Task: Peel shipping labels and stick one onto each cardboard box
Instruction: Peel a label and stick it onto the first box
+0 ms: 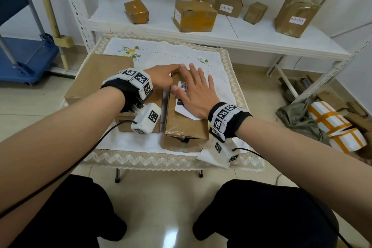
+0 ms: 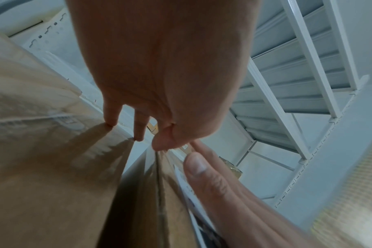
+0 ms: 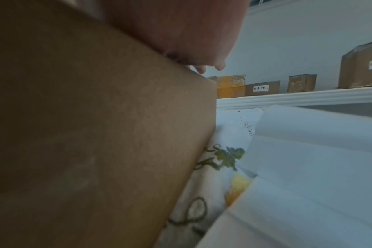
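Observation:
A long taped cardboard box (image 1: 185, 127) lies in the middle of the clothed table (image 1: 161, 159). A white shipping label (image 1: 182, 96) with a barcode sits on its top. My right hand (image 1: 191, 80) lies flat on the label, fingers straight and spread. My left hand (image 1: 171, 70) reaches across with straight fingers, its tips touching the box's far left top edge. In the left wrist view my left fingertips (image 2: 140, 134) rest on the cardboard, and the right hand (image 2: 212, 181) presses the label (image 2: 179, 174). A large box (image 1: 100, 78) and a smaller box (image 1: 141, 125) sit to the left.
A white shelf (image 1: 221, 32) behind the table carries several brown boxes, some with labels. A blue cart (image 1: 26, 60) stands at the left. Cardboard scraps and a white roll with orange tape (image 1: 334, 125) lie on the floor at the right. White sheets (image 3: 308, 167) lie beside the long box.

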Action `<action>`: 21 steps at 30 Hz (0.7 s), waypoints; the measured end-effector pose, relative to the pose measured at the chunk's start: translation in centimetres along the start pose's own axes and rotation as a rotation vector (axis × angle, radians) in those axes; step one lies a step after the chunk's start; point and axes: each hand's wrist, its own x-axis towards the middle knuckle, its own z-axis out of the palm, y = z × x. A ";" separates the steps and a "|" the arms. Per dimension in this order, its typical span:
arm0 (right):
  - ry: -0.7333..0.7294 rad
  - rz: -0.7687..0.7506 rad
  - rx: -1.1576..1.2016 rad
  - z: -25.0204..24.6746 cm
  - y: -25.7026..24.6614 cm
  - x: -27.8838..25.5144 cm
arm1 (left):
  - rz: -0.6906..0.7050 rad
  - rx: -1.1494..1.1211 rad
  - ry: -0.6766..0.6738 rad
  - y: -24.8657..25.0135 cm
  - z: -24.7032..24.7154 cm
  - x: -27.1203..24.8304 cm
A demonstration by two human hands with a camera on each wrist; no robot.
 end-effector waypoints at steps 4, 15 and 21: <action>0.009 -0.008 -0.010 0.0 0.0 -0.3 | -0.004 0.002 0.008 0.1 0.1 0.0; 0.009 -0.013 -0.021 -0.1 0.1 -1.1 | 0.009 -0.019 0.002 -0.5 0.2 0.7; 0.006 -0.006 -0.003 -0.1 0.2 -1.7 | -0.033 -0.025 0.001 -1.1 0.5 1.3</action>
